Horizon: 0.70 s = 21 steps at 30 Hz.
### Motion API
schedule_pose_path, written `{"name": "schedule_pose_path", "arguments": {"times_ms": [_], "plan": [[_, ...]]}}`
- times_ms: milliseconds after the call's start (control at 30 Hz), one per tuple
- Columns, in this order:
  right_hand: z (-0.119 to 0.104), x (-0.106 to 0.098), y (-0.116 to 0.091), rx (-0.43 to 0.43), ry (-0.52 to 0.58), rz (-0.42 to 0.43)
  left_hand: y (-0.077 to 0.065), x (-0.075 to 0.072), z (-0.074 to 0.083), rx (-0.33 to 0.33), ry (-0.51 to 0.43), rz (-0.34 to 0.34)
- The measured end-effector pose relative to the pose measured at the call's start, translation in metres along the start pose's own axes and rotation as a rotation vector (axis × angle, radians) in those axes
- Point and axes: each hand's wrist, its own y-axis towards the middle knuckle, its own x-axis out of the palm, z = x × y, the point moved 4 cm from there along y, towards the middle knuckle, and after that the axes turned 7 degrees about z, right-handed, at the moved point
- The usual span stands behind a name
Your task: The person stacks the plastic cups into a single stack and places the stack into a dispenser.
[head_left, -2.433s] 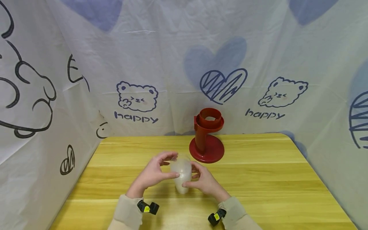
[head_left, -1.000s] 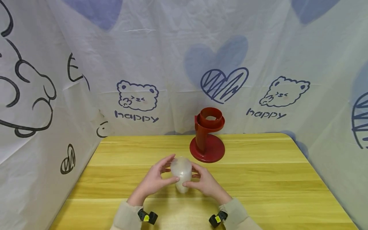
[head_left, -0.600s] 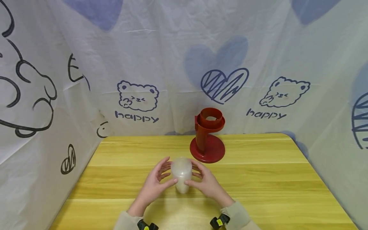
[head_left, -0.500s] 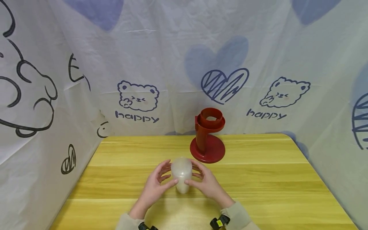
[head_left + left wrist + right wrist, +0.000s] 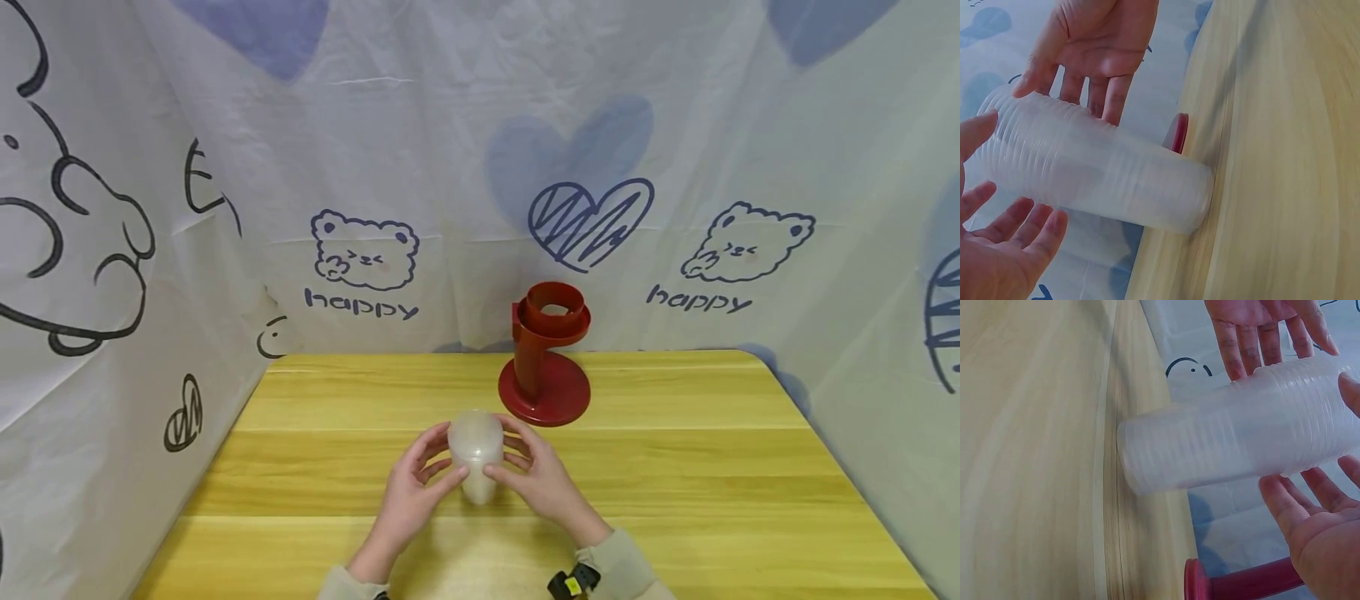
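Note:
A stack of clear plastic cups (image 5: 476, 446) stands upright on the wooden table, between my two hands. My left hand (image 5: 411, 487) curves round its left side, thumb at the front and fingers spread behind. On the opposite side my right hand (image 5: 542, 479) holds it the same way, with its thumb on the front face. In the left wrist view the ribbed rims of the nested cups (image 5: 1022, 150) lie between both hands. The lower end of the cup stack (image 5: 1160, 453) meets the tabletop in the right wrist view.
Behind the cups, slightly right, a red stand (image 5: 531, 367) rises from a round base and carries a ring-shaped holder at its top. The wooden tabletop (image 5: 712, 467) ends at a printed white cloth (image 5: 465, 167), which hangs at the back and sides.
My left hand has dropped lower from the top of the cups and drawn its wrist nearer to me. The right hand has barely shifted; the cup stack stays in place.

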Motion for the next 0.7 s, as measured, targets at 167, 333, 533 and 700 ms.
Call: {"name": "schedule_pose_path", "arguments": {"times_ms": [167, 333, 533, 700], "plan": [[-0.0020, 0.0000, -0.0001, -0.035, 0.014, 0.002, 0.0002, 0.0011, 0.0002, 0.034, 0.013, 0.013], [-0.0020, -0.0003, -0.0005, -0.044, 0.008, 0.016, 0.0003, 0.0017, 0.0000, 0.044, 0.008, 0.015], [-0.0032, -0.0009, -0.0003, -0.046, 0.005, 0.029, 0.0016, 0.0034, 0.0022, 0.053, 0.005, 0.023], [-0.0082, -0.0040, 0.0015, -0.061, 0.005, 0.048, 0.0053, 0.0061, 0.0064, 0.066, 0.000, 0.027]]}}
